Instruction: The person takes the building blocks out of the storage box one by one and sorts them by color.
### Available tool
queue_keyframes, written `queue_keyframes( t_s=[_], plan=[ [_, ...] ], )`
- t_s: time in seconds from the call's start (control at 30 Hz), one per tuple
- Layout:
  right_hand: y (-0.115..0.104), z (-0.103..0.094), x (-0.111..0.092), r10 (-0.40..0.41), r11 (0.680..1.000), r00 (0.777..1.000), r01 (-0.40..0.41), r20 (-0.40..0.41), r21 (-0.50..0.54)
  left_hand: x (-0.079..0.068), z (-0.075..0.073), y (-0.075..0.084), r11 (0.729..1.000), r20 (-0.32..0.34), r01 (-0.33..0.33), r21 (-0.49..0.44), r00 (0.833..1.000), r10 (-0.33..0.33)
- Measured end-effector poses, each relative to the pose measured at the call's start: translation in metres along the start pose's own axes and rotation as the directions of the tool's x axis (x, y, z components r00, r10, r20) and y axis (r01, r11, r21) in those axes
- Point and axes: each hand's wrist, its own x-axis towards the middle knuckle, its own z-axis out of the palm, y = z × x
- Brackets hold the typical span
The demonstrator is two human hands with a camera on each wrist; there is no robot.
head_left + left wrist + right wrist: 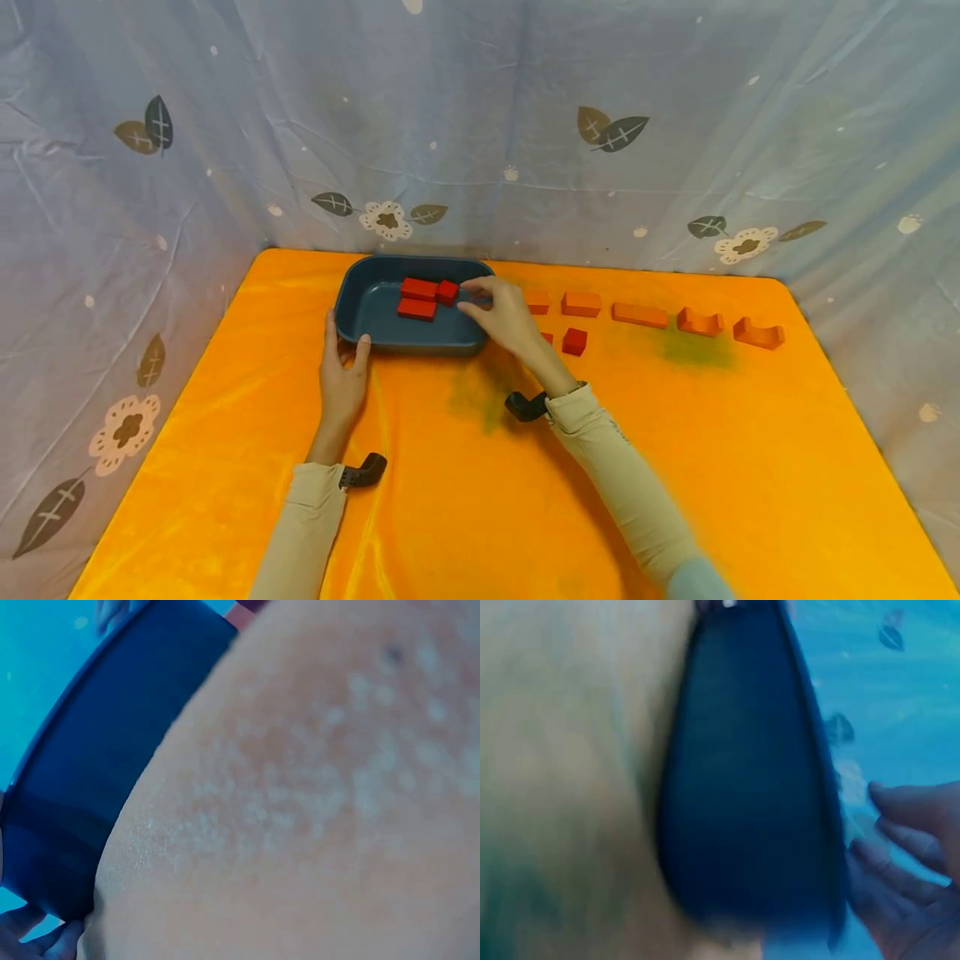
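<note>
A dark blue tray (382, 340) with rounded corners stands at the back left of the table. My left hand (343, 392) holds its near left corner, thumb against the front wall and fingers along the left end. Inside lie two red rectangular blocks (417, 309) and a small red cube (447, 292). Over the tray's right end is my right hand (504, 315), thumb and fingertips apart just right of the cube, with nothing visible between them. The left wrist view shows the tray's outer wall (112, 742) close up; the right wrist view is blurred.
Right of the tray runs a row of orange blocks: two short ones (581, 304), a long bar (640, 315) and two notched pieces (701, 322). Before them sits a red cube (574, 342), beside another red block partly hidden by my right hand. A patterned curtain (480, 150) hangs behind the table.
</note>
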Motion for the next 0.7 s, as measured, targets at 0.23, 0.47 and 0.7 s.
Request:
queue_keyframes(
  t_s=[0.23,0.47,0.7],
  plan=[
    [-0.004,0.037,0.023,0.069,0.985,0.997,-0.066,0.015,-0.157,0.000,0.000,-0.001,1.000,0.005,0.005,0.001,1.000,-0.005],
    [-0.005,0.044,0.037,0.153,0.938,0.988,-0.148,-0.008,-0.312,0.002,0.000,-0.001,1.000,0.002,0.012,0.000,1.000,-0.012],
    [-0.003,0.054,0.045,0.245,0.877,0.969,-0.231,-0.021,-0.422,0.000,0.000,-0.001,1.000,-0.002,-0.005,0.006,1.000,0.005]
  ],
)
